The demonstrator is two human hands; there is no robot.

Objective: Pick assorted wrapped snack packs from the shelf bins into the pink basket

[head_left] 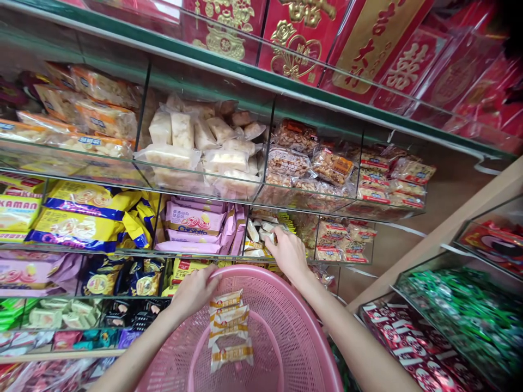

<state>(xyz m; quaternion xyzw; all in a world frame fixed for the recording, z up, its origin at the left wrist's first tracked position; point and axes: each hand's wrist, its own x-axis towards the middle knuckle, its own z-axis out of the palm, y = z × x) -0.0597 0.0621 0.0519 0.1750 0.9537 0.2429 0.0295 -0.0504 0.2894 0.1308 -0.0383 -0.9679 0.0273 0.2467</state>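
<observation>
Pink basket [318, 348] sat nearest, far rim [253, 270] just below the glass shelf's [204, 255] front edge. Left grip [195, 289] was closed on the rim, far-left side. Inside the basket: several gold packs [231, 355] in a column left of centre, running in from the far rim. Right grip [290, 253] reached over the shelf's front edge into a bin [257, 258] of white packs [252, 233]. Fingertips bunched at them; couldn't tell if one was pinched. Purple packs [194, 223] filled the next bin left.

My read: doing this well called for the basket tucked close under that edge, left grip firm, right wrist clear of the glass, few packs per pinch, lowered rather than dropped.
</observation>
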